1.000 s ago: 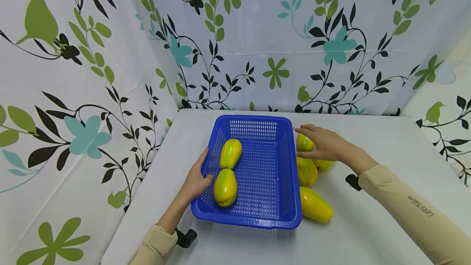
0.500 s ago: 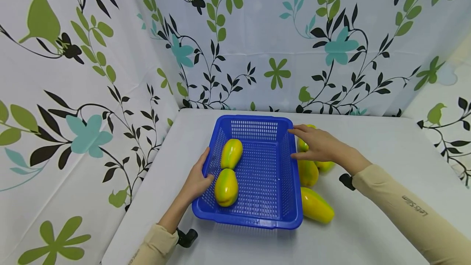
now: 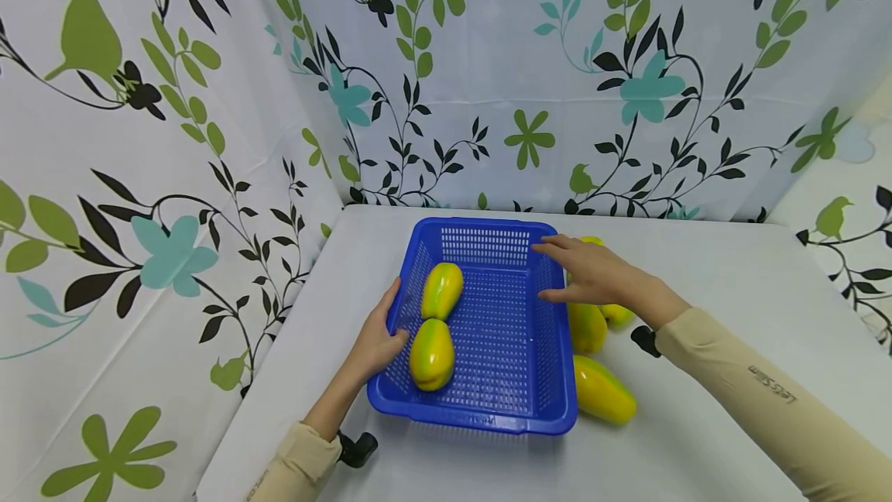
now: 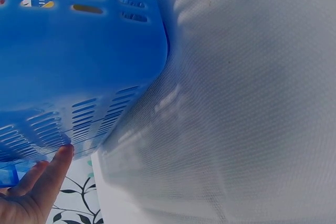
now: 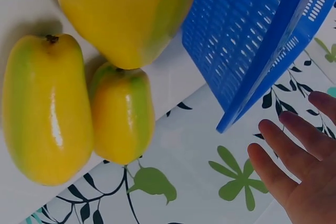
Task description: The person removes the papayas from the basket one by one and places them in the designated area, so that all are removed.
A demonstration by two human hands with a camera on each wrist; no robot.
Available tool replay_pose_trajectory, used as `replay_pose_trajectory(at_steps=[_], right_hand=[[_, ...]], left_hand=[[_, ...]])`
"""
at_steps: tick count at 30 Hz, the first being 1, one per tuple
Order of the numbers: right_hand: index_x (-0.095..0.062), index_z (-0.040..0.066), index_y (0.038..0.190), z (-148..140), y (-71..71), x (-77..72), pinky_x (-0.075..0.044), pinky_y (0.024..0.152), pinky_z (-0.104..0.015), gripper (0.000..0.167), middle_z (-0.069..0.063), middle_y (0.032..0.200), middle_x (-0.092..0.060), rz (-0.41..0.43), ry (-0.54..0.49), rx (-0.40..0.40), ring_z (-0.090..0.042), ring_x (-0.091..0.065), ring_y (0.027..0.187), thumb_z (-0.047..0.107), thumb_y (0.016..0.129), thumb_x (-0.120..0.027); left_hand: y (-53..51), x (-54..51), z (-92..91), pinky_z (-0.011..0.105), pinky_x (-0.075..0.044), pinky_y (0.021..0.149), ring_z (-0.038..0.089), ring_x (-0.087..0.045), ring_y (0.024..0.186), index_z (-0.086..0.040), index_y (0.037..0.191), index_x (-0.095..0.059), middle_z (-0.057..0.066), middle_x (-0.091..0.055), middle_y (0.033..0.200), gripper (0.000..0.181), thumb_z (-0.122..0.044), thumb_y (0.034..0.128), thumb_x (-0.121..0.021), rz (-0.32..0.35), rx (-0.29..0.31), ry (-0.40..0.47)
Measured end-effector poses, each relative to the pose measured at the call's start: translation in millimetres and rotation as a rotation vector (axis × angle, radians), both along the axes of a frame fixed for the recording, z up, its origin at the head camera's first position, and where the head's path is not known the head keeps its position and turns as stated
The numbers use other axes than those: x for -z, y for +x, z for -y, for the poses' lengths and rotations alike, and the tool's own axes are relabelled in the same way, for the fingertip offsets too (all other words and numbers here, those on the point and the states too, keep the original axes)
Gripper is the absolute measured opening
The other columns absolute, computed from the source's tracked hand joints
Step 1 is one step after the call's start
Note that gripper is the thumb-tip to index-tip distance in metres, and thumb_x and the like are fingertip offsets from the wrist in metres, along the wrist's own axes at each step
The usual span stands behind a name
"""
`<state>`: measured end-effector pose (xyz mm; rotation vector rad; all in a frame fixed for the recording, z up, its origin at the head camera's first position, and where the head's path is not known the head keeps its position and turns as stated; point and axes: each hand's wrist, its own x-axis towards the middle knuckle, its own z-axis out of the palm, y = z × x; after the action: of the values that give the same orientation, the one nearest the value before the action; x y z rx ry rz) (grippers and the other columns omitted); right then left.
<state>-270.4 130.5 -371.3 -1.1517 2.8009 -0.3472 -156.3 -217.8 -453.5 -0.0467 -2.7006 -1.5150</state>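
Blue basket [image 3: 493, 339], two yellow-green fruits [image 3: 432, 355] inside, other fruits [image 3: 603, 391] beside it

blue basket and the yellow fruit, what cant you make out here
Head: the far yellow fruit, mostly hidden by the right hand.
Left wrist: what lies inside the blue basket, hidden by its wall except glimpses through slots.
Right wrist: the topmost yellow fruit, cut by the top edge.

Blue basket [image 3: 481, 421]: smooth plastic is showing a soft gloss.
Yellow fruit [image 5: 47, 114]: slick, waxy-looking surfaces are throwing back bright highlights.
Bench [image 4: 252, 103]: a fine, weave-like texture is looking matt.
Printed curtain [image 3: 474, 45]: smooth sheeting, cloth or plastic, is showing faint sheen.
Sleeves [image 3: 725, 366]: matt fabric is wrinkling.
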Motion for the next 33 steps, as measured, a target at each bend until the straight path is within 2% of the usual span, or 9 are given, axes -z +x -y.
replay_pose_trajectory(at_steps=[9,18,28,33], right_hand=[[-0.044,0.007,0.148,14,-1.4,-4.0,-0.037,0.105,-0.062,0.08,-0.021,0.151,-0.04,0.001,0.003,-0.019,-0.043,-0.044,0.133,0.048,0.084,-0.071],[-0.045,0.01,0.148,27,-1.5,-3.6,-0.042,0.1,-0.061,0.08,-0.02,0.15,-0.042,-0.024,0.015,-0.063,-0.043,-0.05,0.128,0.051,0.084,-0.07],[-0.044,0.011,0.149,41,-0.2,-3.9,-0.041,0.101,-0.062,0.081,-0.019,0.152,-0.04,-0.019,0.041,-0.069,-0.043,-0.047,0.13,0.051,0.084,-0.07],[-0.045,0.011,0.148,48,-1.6,-2.0,-0.039,0.103,-0.061,0.079,-0.019,0.15,-0.042,-0.038,0.041,-0.097,-0.042,-0.045,0.132,0.051,0.084,-0.07]], left_hand=[[-0.9,-1.8,0.6,0.057,-0.024,0.112,0.039,-0.022,0.146,-0.009,0.159,-0.016,0.016,-0.02,0.162,0.087,0.008,0.0801,-0.051,-0.01,0.002,0.001],[-0.4,1.2,-0.5,0.056,-0.023,0.113,0.039,-0.021,0.146,-0.008,0.158,-0.017,0.017,-0.02,0.162,0.087,0.008,0.0799,-0.051,-0.003,0.003,0.0],[0.3,0.0,-0.1,0.055,-0.023,0.113,0.039,-0.021,0.146,-0.008,0.158,-0.017,0.016,-0.02,0.162,0.087,0.009,0.0798,-0.051,-0.01,0.001,0.002],[1.4,-0.8,-0.4,0.056,-0.023,0.113,0.039,-0.022,0.146,-0.008,0.158,-0.017,0.017,-0.021,0.161,0.088,0.009,0.079,-0.051,-0.011,0.001,0.009]])
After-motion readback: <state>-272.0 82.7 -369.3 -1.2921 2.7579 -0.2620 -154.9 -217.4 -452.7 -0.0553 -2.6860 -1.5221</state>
